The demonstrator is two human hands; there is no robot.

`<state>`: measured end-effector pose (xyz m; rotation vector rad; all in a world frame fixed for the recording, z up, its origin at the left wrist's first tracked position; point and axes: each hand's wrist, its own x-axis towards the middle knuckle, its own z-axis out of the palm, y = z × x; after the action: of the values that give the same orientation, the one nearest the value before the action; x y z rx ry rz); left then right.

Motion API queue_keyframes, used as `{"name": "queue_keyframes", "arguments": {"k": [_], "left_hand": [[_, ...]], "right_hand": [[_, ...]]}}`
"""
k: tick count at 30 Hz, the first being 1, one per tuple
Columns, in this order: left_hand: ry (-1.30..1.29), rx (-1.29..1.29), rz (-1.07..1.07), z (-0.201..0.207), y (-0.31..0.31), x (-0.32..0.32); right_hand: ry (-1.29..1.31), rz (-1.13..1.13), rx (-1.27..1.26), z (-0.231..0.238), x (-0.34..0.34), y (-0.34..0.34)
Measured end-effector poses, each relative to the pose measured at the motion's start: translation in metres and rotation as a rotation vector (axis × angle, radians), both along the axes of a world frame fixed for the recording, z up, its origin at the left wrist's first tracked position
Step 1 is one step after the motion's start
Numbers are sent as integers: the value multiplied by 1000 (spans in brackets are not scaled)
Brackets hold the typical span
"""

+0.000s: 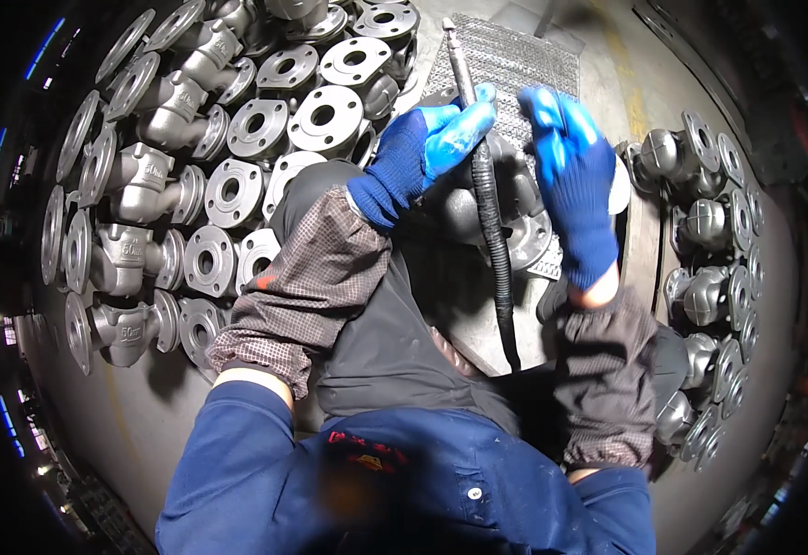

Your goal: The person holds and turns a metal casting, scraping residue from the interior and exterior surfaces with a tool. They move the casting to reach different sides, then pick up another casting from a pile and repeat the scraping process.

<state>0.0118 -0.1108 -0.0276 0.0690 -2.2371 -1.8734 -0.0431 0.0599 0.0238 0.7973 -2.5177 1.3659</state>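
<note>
My left hand [441, 143], in a blue glove with a coated palm, is closed round a slim metal air tool [459, 69]. The narrow tip points up and away from me. Its black ribbed hose [489, 213] runs down between my knees. To the right of the tool, my gloved right hand [566, 139] is raised with its fingers stretched out, holding nothing that I can see. Below and behind the hands sits a grey cast-metal valve body [524, 236] with a flange, partly hidden by the hose and the left glove.
Rows of flanged valve bodies [145, 180] stand stacked on my left, close to my knee. More castings [705, 222] line the right side. A textured metal plate [501, 69] lies ahead on the concrete floor [612, 65].
</note>
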Motion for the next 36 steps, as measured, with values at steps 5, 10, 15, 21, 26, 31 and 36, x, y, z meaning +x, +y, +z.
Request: {"name": "queue_keyframes", "arguments": {"k": [5, 10, 15, 21, 26, 31, 36], "left_hand": [[-16, 46, -85, 12, 14, -1], [480, -636, -193, 15, -12, 6], [264, -334, -131, 9, -3, 1], [-36, -288, -31, 12, -4, 3], [248, -413, -107, 12, -4, 1], [63, -290, -276, 46, -5, 11], [-65, 336, -147, 36, 3, 13]], "right_hand": [[-390, 88, -204, -39, 53, -4], [-381, 249, -250, -38, 57, -14], [-697, 262, -71, -38, 59, 6], [-138, 6, 100, -40, 56, -18], [-185, 288, -127, -45, 42, -18], [-1428, 898, -1123, -61, 54, -33], [-1429, 606, -874, -20, 52, -14]]}}
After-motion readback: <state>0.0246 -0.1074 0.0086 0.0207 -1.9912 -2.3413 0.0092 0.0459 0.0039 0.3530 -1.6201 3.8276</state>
